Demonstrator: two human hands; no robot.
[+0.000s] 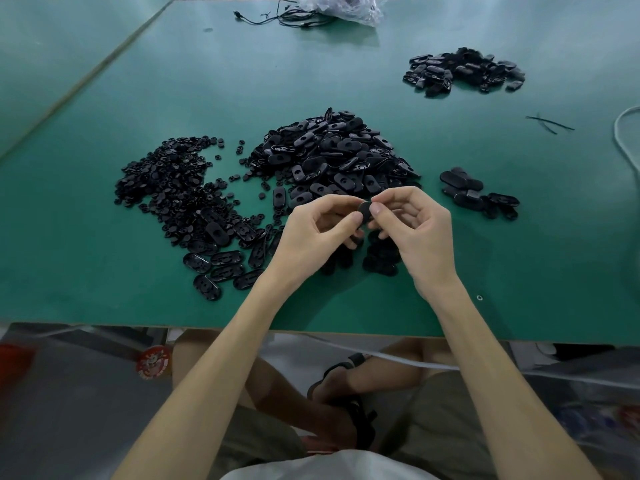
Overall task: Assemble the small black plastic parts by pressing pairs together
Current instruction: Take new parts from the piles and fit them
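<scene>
Two hands meet above the near middle of the tabletop (467, 306). The left hand (311, 230) and the right hand (419, 233) both pinch one small black part (364, 212) between thumb and forefinger, with the other fingers curled. Whether the part is a single piece or a joined pair cannot be told.

The near edge runs across the view beneath both forearms. Bare green surface lies between that edge and the wrists, and to the right of the right hand. A diagonal seam crosses the far left.

The oval pile (332, 154) sits just beyond the hands, and the round pile (173, 181) lies to its left, with strays spreading toward the left wrist. A low heap (379, 259) lies directly under the hands. The small group (478, 194) lies near the right hand. The far pile (464, 71) stands well apart, toward the far right.

A black cable (277, 16) and a clear bag (346, 5) lie at the far edge. A white cord (623, 133) curves along the right edge. Grey floor (69, 410) shows below the tabletop.
</scene>
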